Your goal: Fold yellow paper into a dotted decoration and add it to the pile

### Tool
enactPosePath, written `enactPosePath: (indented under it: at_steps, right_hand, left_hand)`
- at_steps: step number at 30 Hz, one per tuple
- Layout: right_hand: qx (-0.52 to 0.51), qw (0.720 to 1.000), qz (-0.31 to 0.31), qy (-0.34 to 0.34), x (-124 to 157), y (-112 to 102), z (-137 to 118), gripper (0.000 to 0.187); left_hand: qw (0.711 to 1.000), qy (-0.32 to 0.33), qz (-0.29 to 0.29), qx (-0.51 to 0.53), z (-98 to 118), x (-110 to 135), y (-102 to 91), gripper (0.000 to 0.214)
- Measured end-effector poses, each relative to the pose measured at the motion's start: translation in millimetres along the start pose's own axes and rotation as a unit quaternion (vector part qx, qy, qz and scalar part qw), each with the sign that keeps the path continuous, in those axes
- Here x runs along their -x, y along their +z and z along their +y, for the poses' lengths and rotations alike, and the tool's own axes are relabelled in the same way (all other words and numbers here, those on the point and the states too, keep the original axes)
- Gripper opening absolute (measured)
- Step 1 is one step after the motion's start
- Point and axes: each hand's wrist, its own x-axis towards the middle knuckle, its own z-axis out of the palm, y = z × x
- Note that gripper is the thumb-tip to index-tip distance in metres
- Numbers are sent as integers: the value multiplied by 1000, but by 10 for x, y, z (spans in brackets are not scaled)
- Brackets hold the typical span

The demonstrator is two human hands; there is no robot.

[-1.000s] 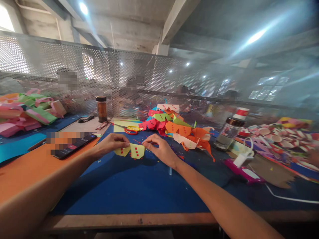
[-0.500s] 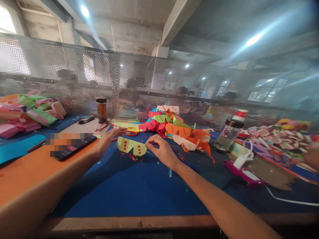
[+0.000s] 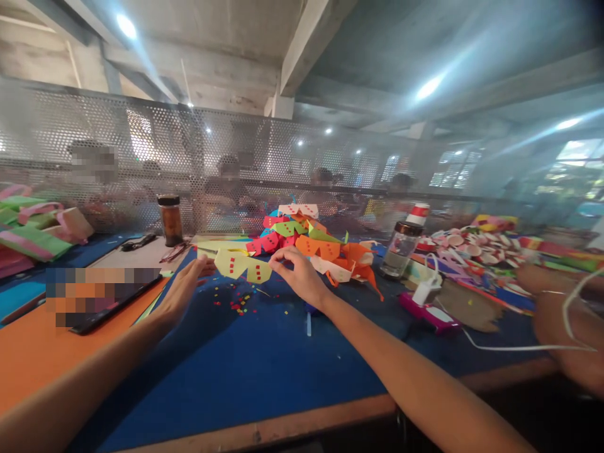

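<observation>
A pale yellow paper mask [image 3: 258, 272], cut like a pair of glasses and dotted with small red squares, is held up over the blue table surface [image 3: 226, 377]. My right hand [image 3: 298, 274] pinches its right end between thumb and fingers. By the mask's left end, my left hand [image 3: 186, 286] has its fingers stretched out; I cannot tell whether they touch the paper. Tiny red and yellow paper bits [image 3: 241, 303] lie below the mask. Just behind rises a pile of similar masks [image 3: 321, 247] in orange, pink, green and white.
A phone [image 3: 111, 308] rests on orange paper [image 3: 28, 377] at left. A dark-lidded jar [image 3: 170, 221] and a clear bottle [image 3: 399, 251] stand farther back. A magenta power strip [image 3: 427, 314] with a white cable and another person's arm [image 3: 561, 321] are at right.
The view has swung right, bringing another person's arm further in. The yellow mask is now held a little higher, with more paper bits visible beneath. My right hand keeps its pinch.
</observation>
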Motion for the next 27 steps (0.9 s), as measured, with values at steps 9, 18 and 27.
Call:
enactPosePath:
  at_steps: [9,18,27]
  right_hand:
    - [137,990,31,29,-338,-841,210,10]
    - [213,965,92,123,-594,-1749,1009,12]
    - [195,963,56,178,-618,-1819,1281,9]
  left_hand:
    - [998,21,-18,-51,60,71,10,48]
    - [998,18,-21,-56,100,98,37,57]
    - [998,16,-21,-56,100,112,44,56]
